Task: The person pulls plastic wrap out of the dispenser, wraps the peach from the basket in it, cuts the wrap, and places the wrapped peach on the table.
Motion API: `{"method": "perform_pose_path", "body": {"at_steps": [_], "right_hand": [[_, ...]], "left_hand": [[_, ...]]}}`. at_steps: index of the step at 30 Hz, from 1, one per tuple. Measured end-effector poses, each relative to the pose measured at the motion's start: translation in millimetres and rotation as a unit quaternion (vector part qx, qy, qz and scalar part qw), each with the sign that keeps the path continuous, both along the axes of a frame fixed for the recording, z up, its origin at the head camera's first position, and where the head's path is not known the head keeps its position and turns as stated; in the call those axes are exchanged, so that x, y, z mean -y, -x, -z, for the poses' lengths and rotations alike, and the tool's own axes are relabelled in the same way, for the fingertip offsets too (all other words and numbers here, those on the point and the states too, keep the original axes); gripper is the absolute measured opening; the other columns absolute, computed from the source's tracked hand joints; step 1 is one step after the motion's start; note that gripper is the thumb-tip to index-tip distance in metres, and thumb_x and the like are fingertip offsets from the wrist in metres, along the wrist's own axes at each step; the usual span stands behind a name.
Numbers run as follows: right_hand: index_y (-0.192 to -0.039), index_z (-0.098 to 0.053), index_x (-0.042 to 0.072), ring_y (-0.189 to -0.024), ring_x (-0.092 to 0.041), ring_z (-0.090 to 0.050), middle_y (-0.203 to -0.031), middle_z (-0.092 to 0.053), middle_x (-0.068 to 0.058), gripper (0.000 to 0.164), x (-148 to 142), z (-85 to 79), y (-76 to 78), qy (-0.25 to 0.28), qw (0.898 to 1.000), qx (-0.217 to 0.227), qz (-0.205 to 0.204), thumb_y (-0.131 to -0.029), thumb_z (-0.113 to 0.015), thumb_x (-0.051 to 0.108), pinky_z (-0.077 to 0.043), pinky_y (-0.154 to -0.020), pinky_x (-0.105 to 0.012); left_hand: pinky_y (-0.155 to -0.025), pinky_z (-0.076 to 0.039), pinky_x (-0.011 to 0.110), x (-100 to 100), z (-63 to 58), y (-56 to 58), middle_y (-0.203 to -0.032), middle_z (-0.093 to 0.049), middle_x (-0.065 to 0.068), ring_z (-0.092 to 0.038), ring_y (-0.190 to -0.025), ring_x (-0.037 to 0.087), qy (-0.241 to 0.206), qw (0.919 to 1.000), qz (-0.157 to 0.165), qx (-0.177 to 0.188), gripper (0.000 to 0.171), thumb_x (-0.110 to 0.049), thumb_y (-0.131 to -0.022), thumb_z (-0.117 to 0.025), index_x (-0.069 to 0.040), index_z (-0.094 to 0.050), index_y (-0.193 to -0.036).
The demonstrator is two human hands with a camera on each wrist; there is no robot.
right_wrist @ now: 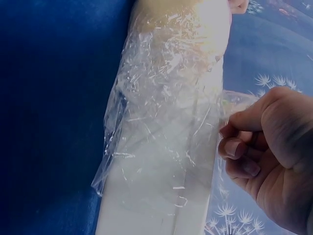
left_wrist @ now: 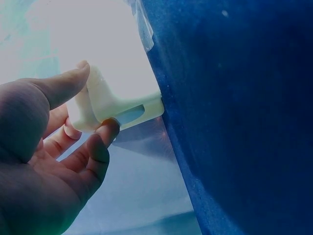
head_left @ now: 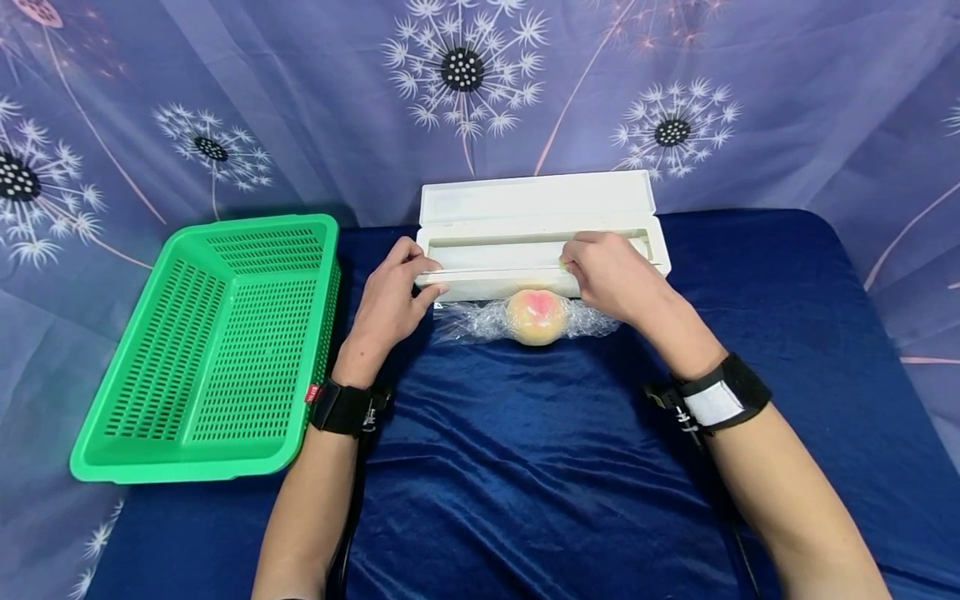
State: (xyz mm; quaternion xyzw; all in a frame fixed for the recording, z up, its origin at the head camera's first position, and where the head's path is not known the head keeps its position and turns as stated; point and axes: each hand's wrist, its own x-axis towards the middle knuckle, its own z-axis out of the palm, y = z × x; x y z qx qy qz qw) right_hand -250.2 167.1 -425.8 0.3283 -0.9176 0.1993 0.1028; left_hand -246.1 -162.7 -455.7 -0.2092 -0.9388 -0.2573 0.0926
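Observation:
A long white plastic-wrap dispenser [head_left: 495,287] stands with its lid [head_left: 536,198] raised, a pale roll [head_left: 495,255] lying inside. My left hand [head_left: 390,292] grips its left end, thumb in front and fingers over the edge; the left wrist view shows this end close up. Over the front rail, my right hand [head_left: 611,275] has thumb and fingers curled together. The right wrist view shows them pinching clear plastic wrap [right_wrist: 239,98], beside a small greenish spot. In front of the dispenser lies a yellow and pink peach [head_left: 536,318], wrapped in clear film that trails to both sides.
A green perforated basket [head_left: 326,333] stands left of my left forearm. Dark blue velvety cloth [head_left: 525,467] covers the table, wrinkled in front of the dispenser. A purple curtain with dandelion prints [head_left: 322,75] hangs right behind the raised lid.

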Motion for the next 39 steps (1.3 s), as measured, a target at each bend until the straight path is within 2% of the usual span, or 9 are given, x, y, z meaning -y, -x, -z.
{"method": "perform_pose_path", "body": {"at_steps": [12,20,28,39], "right_hand": [[-0.074,-0.056,0.005,-0.068,-0.022,-0.042,-0.074,-0.047,-0.006,0.026,7,4.0,2.3,0.010,1.000,0.001,-0.009,-0.086,-0.054,-0.018,-0.041,-0.067,-0.037],[-0.075,-0.054,0.007,-0.069,-0.021,-0.039,-0.075,-0.044,-0.005,0.027,14,1.5,2.5,-0.001,1.000,0.011,-0.010,-0.088,-0.052,-0.017,-0.038,-0.067,-0.037],[-0.078,-0.058,0.004,-0.070,-0.023,-0.046,-0.078,-0.054,-0.008,0.023,21,3.2,4.9,-0.002,1.000,0.004,-0.010,-0.089,-0.056,-0.016,-0.045,-0.069,-0.039],[-0.079,-0.061,0.002,-0.070,-0.025,-0.054,-0.079,-0.059,-0.010,0.019,26,2.3,6.0,-0.001,1.000,-0.004,-0.017,-0.086,-0.057,-0.016,-0.052,-0.070,-0.041]], "left_hand": [[-0.080,-0.044,0.040,1,1.7,0.0,-0.115,-0.046,0.010,-0.049,-0.089,0.026,0.003,1.0000,-0.001,0.007,0.032,-0.020,-0.098,-0.078,-0.002,-0.075,-0.124],[-0.079,-0.043,0.040,2,1.9,-0.5,-0.115,-0.045,0.010,-0.049,-0.089,0.026,0.003,1.0000,0.001,0.007,0.032,-0.020,-0.098,-0.078,-0.001,-0.074,-0.124],[-0.078,-0.042,0.040,2,2.8,0.3,-0.114,-0.045,0.010,-0.048,-0.088,0.026,0.003,1.0000,0.004,0.000,0.030,-0.020,-0.099,-0.078,-0.002,-0.075,-0.123],[-0.079,-0.043,0.041,1,1.8,0.6,-0.115,-0.046,0.010,-0.049,-0.089,0.026,-0.002,1.0000,0.004,0.001,0.031,-0.019,-0.098,-0.079,-0.001,-0.075,-0.123]]}}
